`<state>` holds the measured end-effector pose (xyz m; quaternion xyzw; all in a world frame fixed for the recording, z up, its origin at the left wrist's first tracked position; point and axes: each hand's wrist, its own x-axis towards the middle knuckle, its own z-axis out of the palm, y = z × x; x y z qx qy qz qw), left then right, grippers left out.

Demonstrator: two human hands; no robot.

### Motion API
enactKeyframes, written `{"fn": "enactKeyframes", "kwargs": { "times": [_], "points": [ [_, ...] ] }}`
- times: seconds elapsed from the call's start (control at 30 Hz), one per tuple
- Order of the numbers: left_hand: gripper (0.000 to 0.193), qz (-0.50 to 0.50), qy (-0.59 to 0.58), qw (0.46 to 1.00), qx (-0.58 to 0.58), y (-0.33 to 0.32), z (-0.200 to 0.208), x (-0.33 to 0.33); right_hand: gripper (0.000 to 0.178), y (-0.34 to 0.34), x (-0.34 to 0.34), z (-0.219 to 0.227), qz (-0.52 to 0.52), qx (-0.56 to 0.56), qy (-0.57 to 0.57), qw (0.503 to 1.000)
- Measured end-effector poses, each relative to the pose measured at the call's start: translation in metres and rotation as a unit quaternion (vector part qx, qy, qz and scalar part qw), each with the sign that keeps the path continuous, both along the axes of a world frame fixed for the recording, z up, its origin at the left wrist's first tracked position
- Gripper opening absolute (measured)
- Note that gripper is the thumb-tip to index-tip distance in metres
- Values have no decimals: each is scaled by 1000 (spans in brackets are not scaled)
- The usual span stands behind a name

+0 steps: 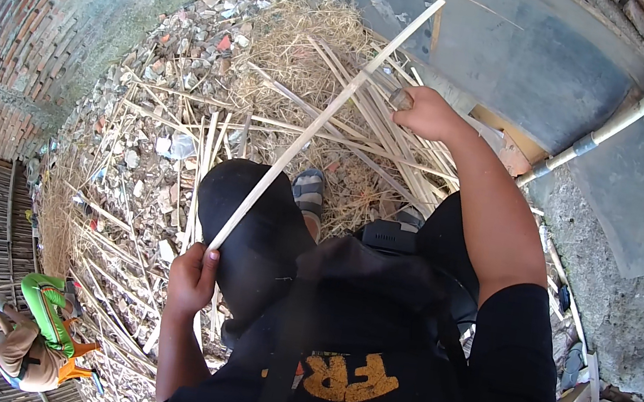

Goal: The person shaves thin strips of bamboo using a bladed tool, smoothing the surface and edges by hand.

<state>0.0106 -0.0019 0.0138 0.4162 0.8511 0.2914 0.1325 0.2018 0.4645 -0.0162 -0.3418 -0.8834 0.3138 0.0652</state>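
A long pale bamboo strip (312, 132) slants across the view, from low left up to the far right. My left hand (193, 277) is closed on its lower end, thumb on top, beside my dark-clothed knee. My right hand (430, 115) is a fist around the stubby handle (402, 99) of a tool that looks like a knife. Its thin grey blade (379, 81) reaches left toward the upper part of the strip; whether they touch I cannot tell. More split strips (397, 150) lie in a loose heap below my right hand.
Curly shavings (305, 38) and rubble (162, 92) cover the ground around my sandalled foot (308, 190). Grey panels (527, 74) and a pale pipe (636, 108) stand to the right. A brick wall (23, 11) rises left. Another person (35, 337) sits at the lower left, holding a stick.
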Motion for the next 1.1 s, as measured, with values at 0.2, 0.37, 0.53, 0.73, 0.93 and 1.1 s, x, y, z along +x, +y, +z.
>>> {"fn": "enactKeyframes", "kwargs": {
  "times": [0.2,0.37,0.53,0.73,0.93,1.1],
  "points": [
    [39,-9,-8,1000,15,2,-7,1,27,-57,-3,29,170,-15,41,985],
    [39,-3,-19,999,26,5,-6,3,23,-60,-4,35,230,10,4,973],
    [39,10,-33,999,42,0,-17,2,30,-22,-2,18,132,-4,8,991],
    [40,14,-40,998,41,-2,-23,-3,28,-40,2,28,126,-12,53,991],
    [41,1,-30,998,48,-1,-17,1,28,-74,-1,41,223,119,7,968],
    [41,12,-22,998,53,4,-19,3,37,-20,-2,12,142,-12,46,989]
  ]
}}
